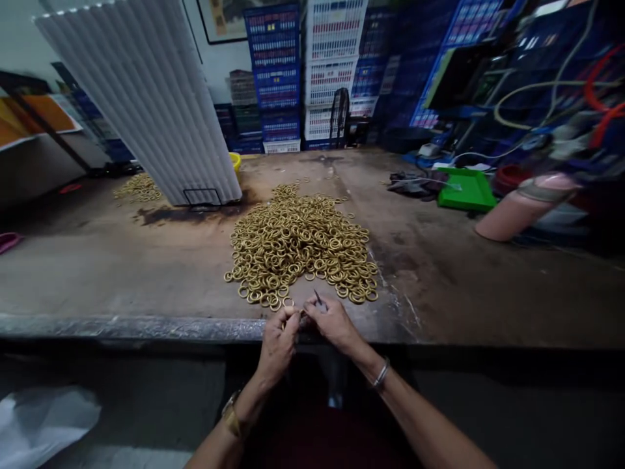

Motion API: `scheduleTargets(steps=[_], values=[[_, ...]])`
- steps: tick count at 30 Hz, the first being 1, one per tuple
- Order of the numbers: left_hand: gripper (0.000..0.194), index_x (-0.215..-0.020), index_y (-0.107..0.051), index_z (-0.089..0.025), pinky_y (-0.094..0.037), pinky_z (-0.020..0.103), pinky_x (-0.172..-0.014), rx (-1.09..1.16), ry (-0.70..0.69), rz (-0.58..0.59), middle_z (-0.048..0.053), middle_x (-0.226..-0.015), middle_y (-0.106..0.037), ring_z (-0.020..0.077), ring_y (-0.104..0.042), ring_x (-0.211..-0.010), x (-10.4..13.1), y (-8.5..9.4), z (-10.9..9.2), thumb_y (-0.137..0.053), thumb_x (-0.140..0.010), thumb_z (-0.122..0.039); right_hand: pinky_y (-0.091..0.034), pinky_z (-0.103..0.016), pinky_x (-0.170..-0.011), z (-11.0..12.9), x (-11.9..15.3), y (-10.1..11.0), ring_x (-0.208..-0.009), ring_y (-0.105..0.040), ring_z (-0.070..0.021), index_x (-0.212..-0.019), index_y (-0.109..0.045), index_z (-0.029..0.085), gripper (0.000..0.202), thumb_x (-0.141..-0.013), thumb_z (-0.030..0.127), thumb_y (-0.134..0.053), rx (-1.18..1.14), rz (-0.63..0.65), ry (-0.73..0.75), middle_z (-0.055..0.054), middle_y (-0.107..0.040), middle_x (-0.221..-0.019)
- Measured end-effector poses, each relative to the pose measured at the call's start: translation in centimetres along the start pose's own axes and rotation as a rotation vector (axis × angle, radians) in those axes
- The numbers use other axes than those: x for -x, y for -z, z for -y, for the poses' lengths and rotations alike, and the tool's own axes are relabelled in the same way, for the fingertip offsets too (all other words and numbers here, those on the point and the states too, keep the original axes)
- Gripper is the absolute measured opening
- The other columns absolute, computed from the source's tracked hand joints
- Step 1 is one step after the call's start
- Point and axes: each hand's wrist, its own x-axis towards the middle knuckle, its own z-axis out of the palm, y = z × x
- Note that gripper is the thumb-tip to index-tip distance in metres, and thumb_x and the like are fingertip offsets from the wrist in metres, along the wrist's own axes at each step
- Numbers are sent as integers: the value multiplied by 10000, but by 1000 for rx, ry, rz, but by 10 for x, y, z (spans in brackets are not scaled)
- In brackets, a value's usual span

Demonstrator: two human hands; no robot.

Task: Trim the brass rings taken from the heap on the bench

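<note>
Both hands meet at the near edge of the workbench [97, 260]. Left hand [277, 344]: fingers closed, pinching a small brass ring [289, 303]. Right hand [333, 322]: fingers closed around a thin dark tool [318, 298]. Heap of brass rings [300, 244] lies just beyond the fingertips. Green tray [466, 190] far right; white corrugated panel [146, 98] far left.

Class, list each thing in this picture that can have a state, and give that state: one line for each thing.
left hand: closed, fingertips pinching something small at the table edge.
right hand: closed on a thin dark tool.
thin dark tool: held, tip pointing up.
brass rings: loose, heaped in a pile.
smaller ring pile: loose, lying apart.
green tray: flat on the table.
fan: upright; running or not, cannot tell.
</note>
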Motion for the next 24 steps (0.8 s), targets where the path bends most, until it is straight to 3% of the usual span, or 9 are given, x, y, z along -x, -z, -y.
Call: scheduleTargets(steps=[6, 12, 16, 20, 24], values=[[306, -713, -474, -170, -247, 144, -344, -42, 36, 142, -70, -499, -398, 36, -304, -360, 0, 6, 3, -493, -758, -472, -288, -177, -450, 5, 1, 0, -468, -354, -64, -635, -558, 157, 204, -684, 353, -526, 120, -25, 22, 60, -424, -495], [311, -725, -455, -179, -242, 138, -335, 39, 58, 161, -71, -513, -417, 33, -324, -359, -1, 4, 6, -508, -746, -485, -304, -181, -439, 7, 1, 0, -432, -368, -65, -658, -537, 160, 189, -686, 344, -500, -19, 25, -64, 51, -474, -487], [293, -708, -457, -178, -236, 144, -330, 52, 37, 177, -73, -509, -423, 27, -303, -344, 0, 4, 7, -493, -766, -463, -342, -184, -469, 3, -2, 2, -454, -422, -76, -638, -532, 160, 168, -705, 304, -478, -7, 7, -42, 34, -508, -502], [294, -725, -474, -174, -244, 146, -333, 56, 28, 148, -73, -517, -429, 25, -307, -345, 0, 5, 6, -498, -764, -464, -346, -187, -506, -3, -2, 5, -504, -456, -90, -631, -547, 160, 161, -727, 252, -456, 195, -40, 55, 15, -529, -537], [291, -750, -483, -170, -251, 141, -329, 54, 11, 108, -62, -571, -444, 28, -333, -372, -2, 4, 5, -508, -758, -460, -312, -201, -529, -5, 7, 6, -539, -474, -104, -689, -576, 171, 164, -760, 215, -435, 522, 34, 245, -6, -571, -592]])
